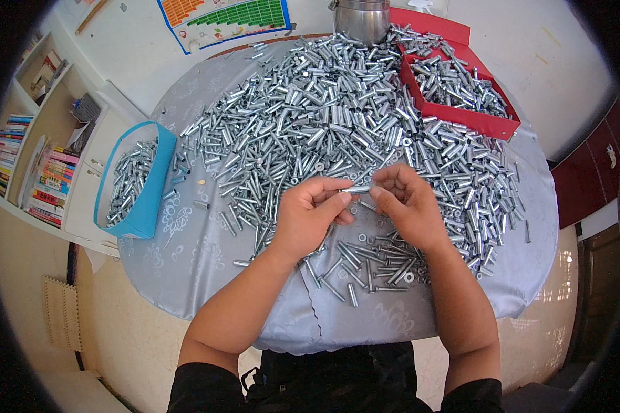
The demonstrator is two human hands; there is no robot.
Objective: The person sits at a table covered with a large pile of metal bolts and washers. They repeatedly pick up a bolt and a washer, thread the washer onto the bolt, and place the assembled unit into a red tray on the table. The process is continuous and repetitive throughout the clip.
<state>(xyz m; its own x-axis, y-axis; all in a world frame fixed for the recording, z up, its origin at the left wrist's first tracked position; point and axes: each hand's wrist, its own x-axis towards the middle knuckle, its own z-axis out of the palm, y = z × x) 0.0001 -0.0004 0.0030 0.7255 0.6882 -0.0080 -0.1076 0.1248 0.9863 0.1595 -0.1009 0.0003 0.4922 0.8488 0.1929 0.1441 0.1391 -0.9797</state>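
Observation:
Over the front of a big heap of metal bolts and sleeves (331,113), both my hands meet at one shiny sleeve anchor (356,189), held nearly level. My left hand (308,213) pinches its left end between thumb and fingers. At the other end are the curled thumb and fingers of my right hand (412,206); whether they grip the anchor or a small part on it is hidden. Below my hands lies a loose group of long bolts (386,265), with washers (409,277) and nuts among them.
A blue box (148,199) with metal anchors stands at the table's left. The red box (455,113) at the back right holds more, beside a steel pot (362,22). A grey patterned cloth (255,313) covers the round table. Shelves with books (52,182) stand at left.

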